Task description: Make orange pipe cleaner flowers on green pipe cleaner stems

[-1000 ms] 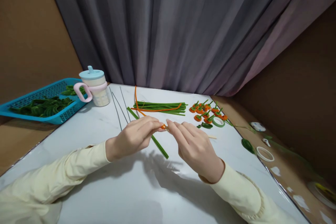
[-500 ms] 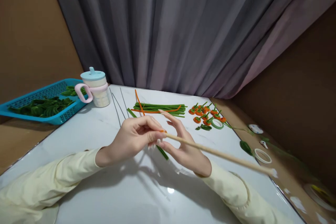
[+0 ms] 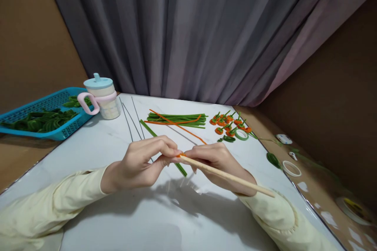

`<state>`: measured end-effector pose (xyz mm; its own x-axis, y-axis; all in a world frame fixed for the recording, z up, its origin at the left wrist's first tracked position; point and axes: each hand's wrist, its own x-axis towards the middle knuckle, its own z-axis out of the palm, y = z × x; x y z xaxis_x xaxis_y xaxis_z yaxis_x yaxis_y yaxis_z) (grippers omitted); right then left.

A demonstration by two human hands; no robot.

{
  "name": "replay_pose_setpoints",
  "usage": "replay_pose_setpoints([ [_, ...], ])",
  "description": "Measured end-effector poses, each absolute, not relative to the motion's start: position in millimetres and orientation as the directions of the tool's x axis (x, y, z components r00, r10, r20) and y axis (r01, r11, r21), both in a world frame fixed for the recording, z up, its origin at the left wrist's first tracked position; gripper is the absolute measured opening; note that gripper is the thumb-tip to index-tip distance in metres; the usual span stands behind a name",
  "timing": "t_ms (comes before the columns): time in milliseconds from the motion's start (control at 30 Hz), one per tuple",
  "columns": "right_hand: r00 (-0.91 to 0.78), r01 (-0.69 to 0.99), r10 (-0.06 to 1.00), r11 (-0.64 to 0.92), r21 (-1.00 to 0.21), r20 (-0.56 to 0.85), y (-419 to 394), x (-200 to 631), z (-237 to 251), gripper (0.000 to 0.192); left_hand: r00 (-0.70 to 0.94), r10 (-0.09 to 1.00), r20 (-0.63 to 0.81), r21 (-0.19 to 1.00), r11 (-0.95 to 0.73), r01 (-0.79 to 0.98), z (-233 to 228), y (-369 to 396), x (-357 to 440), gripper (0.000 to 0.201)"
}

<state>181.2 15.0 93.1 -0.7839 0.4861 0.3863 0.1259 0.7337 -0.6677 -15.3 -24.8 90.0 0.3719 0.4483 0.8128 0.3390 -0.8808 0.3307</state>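
My left hand (image 3: 144,160) pinches the tip of a pale wooden stick (image 3: 229,173), where a short bit of orange fuzzy stem is wrapped. My right hand (image 3: 224,162) is closed just right of that tip, thumb and forefinger at the orange wrap. An orange pipe cleaner (image 3: 179,125) slants from the upper left down to behind my right hand, its shadow on the table below. The stick slopes down to the right across my right hand and wrist. Under my hands lies a green pipe cleaner bundle (image 3: 182,169), partly hidden.
Behind lie green pipe cleaners (image 3: 176,117), with dark wires (image 3: 126,117) to their left. Small orange pieces with green stems (image 3: 231,119) and green tape (image 3: 241,135) are at right. A lidded cup (image 3: 108,108) stands by a blue basket (image 3: 63,133). White tape (image 3: 291,168) lies right.
My right hand has gone from spread fingers to closed beside the stick's tip. The orange pipe cleaner has swung over to the right. The stick's far end has shifted left.
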Motion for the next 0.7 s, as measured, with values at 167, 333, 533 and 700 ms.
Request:
replay_pose_setpoints([
  [167, -0.629, 0.033, 0.759, 0.245, -0.969, 0.170, -5, 165, 88, 0.023, 0.362, 0.313, 0.878, 0.128, -0.882, 0.453, 85, -24, -18, 0.023],
  [333, -0.583, -0.100, 0.811, -0.013, -0.995, 0.048, -17, 156, 80, 0.027, 0.409, 0.260, 0.875, -0.005, -0.839, 0.544, 79, -17, -19, 0.023],
  [533, -0.540, -0.020, 0.828, 0.166, -0.986, 0.150, -14, 156, 78, 0.023, 0.446, 0.239, 0.862, -0.076, -0.811, 0.580, 78, -12, -20, 0.024],
  [700, -0.583, 0.281, 0.725, 0.604, -0.746, 0.367, -14, 165, 81, 0.025, 0.504, 0.237, 0.831, -0.153, -0.773, 0.615, 78, -12, -20, 0.020],
])
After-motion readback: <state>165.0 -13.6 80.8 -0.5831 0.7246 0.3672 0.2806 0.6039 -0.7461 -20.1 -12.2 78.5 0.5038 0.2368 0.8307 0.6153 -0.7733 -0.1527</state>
